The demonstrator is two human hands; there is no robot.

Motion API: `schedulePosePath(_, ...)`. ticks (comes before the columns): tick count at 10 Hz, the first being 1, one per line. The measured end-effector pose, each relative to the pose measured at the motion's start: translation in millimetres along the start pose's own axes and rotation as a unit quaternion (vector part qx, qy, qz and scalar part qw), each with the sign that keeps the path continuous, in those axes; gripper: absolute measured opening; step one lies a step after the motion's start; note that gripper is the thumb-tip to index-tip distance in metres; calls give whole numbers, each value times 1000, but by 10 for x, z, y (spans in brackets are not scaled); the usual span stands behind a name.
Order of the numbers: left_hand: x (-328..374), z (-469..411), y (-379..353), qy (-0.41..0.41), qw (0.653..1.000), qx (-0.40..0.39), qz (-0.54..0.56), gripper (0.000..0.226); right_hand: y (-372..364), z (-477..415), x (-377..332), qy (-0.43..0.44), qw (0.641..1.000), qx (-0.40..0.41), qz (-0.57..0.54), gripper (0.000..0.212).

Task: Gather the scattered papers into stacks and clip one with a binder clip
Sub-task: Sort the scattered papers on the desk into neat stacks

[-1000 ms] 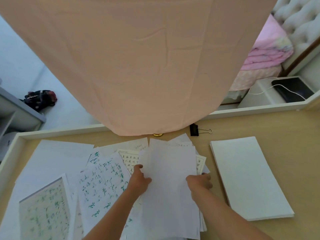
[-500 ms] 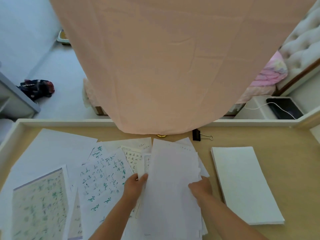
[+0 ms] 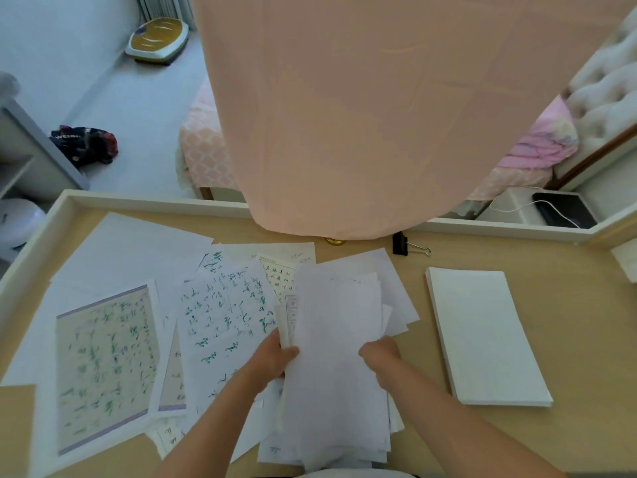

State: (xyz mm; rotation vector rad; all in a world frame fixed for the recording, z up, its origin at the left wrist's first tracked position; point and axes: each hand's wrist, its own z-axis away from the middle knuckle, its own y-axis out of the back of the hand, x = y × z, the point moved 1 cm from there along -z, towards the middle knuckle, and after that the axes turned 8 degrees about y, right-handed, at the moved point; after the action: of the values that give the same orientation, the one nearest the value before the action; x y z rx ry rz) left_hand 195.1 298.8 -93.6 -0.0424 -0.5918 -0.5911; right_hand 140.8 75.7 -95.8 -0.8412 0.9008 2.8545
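A loose bundle of white papers (image 3: 337,339) stands tilted up from the desk in front of me. My left hand (image 3: 275,357) grips its left edge and my right hand (image 3: 379,355) grips its right edge. Scattered sheets with green handwriting (image 3: 224,315) lie to the left, and a larger printed sheet (image 3: 107,360) lies further left. A neat stack of white paper (image 3: 482,332) rests on the right. A black binder clip (image 3: 401,243) lies at the desk's back edge, apart from both hands.
A peach cloth (image 3: 362,115) hangs over the back of the wooden desk (image 3: 568,339). The desk has a raised white rim (image 3: 155,201). A brass knob (image 3: 335,241) shows under the cloth. A brown piece (image 3: 17,429) lies at the front left.
Both hands have pulled the bundle nearer to me and tilted it up, drawing its edges closer together. The view has tipped upward, showing more of the room beyond the desk.
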Motion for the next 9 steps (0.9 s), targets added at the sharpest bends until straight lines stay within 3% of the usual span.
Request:
schedulePosePath(1,-1,28,-1,10,1000,24,-3,41,-21,-82,86,55,998,-39,-4,46)
schedulePosePath(2,-7,16,6,2,996,59,66,33,40,-32,80,114,988,-102,-11,39)
schedulePosePath(3,-32,-16,23,-2,992,90,89,36,59,-11,53,130,980,-137,-61,38)
schedulePosePath(4,-68,-58,122,13,990,66,125,34,102,-58,32,83,979,-110,-151,22)
schedulePosePath(5,-61,-25,254,10,991,16,133,35,205,-120,-14,51,972,-107,-201,26)
schedulePosePath(6,-48,-20,375,2,992,16,122,34,307,-176,-123,39,960,-86,-262,28)
schedulePosePath(8,-32,-38,338,17,993,90,81,36,440,-290,-281,152,986,28,-55,40)
schedulePosePath(9,-31,-73,209,23,978,203,51,32,322,-310,-314,107,989,-72,-69,48)
